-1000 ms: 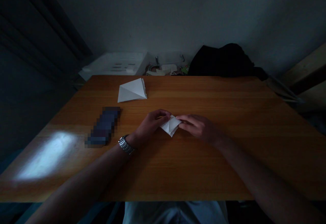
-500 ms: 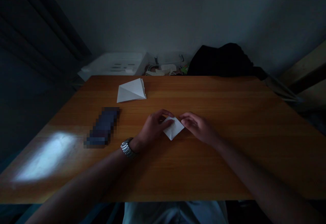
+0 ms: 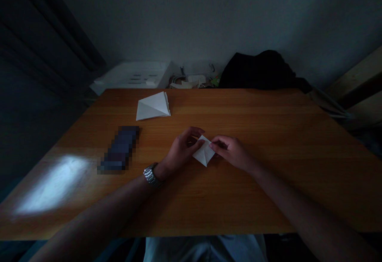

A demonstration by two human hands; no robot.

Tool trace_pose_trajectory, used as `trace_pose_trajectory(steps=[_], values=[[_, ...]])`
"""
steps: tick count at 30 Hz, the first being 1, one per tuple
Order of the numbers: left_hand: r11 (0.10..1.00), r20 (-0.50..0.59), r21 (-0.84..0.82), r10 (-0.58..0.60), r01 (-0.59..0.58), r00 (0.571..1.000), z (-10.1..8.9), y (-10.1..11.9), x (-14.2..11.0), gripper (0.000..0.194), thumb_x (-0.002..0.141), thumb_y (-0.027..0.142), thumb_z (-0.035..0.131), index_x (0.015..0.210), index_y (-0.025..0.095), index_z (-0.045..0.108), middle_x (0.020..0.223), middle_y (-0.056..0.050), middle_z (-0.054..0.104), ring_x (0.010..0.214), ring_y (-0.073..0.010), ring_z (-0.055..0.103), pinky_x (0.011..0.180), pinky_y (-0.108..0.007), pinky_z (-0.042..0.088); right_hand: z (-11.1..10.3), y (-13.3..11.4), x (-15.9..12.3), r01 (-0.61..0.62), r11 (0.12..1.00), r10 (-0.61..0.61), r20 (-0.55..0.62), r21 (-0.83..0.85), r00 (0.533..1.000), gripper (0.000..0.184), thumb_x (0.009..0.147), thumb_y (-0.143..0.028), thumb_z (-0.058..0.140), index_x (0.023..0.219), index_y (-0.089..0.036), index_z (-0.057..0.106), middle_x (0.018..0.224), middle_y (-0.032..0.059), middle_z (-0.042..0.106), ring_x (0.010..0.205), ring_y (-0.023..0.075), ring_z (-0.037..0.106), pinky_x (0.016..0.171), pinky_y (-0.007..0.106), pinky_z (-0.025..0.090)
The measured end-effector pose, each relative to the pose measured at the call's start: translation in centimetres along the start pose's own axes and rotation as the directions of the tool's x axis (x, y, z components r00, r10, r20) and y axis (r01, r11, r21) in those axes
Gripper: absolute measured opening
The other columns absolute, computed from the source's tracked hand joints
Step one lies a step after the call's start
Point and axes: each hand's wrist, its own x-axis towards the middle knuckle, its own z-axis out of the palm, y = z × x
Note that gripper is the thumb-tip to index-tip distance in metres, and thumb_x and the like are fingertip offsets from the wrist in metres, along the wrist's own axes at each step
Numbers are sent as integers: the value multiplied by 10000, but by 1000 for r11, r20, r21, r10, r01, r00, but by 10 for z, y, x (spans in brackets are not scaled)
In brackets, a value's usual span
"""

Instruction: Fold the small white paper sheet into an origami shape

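Observation:
A small white folded paper [image 3: 204, 154], diamond-shaped with a crease down its lower half, is between my two hands near the middle of the table. My left hand [image 3: 182, 144], below which a metal watch [image 3: 151, 175] circles the wrist, pinches the paper's left side with the thumb on top. On the other side my right hand [image 3: 231, 150] grips the right corner, thumb on the upper face and fingers partly hidden beneath.
Another folded white paper [image 3: 153, 107] lies at the table's back left. A blurred-out dark flat object [image 3: 121, 148] is nearer on the left. Behind the wooden table [image 3: 268, 198] are a white tray [image 3: 134, 75] and a black cloth-like heap [image 3: 259, 71].
My right thumb and fingers have closed on the paper's right corner. The paper has shifted slightly right and towards me, and my left hand keeps its hold.

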Motion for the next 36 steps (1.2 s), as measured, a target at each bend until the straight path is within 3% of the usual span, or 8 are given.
trace_pose_trajectory(steps=[6, 12, 25, 36], values=[[996, 40, 50, -76, 74, 996, -3, -2, 2, 270, 961, 423, 647, 974, 156, 683, 888, -47, 711, 782, -144, 653, 664, -232, 510, -2, -4, -1, 14, 996, -14, -1, -93, 1000, 159, 961, -343, 600, 897, -210, 662, 791, 5, 711, 710, 151, 664, 630, 250, 499], [996, 46, 60, -76, 73, 996, -2, -2, 2, 266, 952, 413, 656, 916, 150, 672, 851, -39, 702, 728, -126, 618, 603, -211, 473, -3, -8, -2, 18, 995, -16, 13, -96, 1000, 212, 979, -384, 577, 886, -210, 656, 784, 2, 699, 711, 149, 651, 634, 246, 483], [993, 76, 107, -64, 56, 995, 1, 3, 2, 262, 958, 401, 649, 910, 145, 674, 781, -19, 680, 661, -105, 588, 547, -183, 431, -4, -8, 0, 7, 989, -7, 4, -151, 1000, 287, 980, -419, 589, 826, -198, 688, 734, 2, 697, 666, 141, 630, 621, 251, 444], [992, 13, 126, -33, 32, 999, -3, -2, 3, 244, 959, 393, 655, 926, 154, 697, 800, -24, 700, 692, -114, 611, 579, -188, 458, -6, 0, 0, -13, 996, 17, 45, -89, 999, 261, 981, -421, 583, 917, -211, 723, 856, 21, 745, 775, 169, 678, 706, 278, 494]])
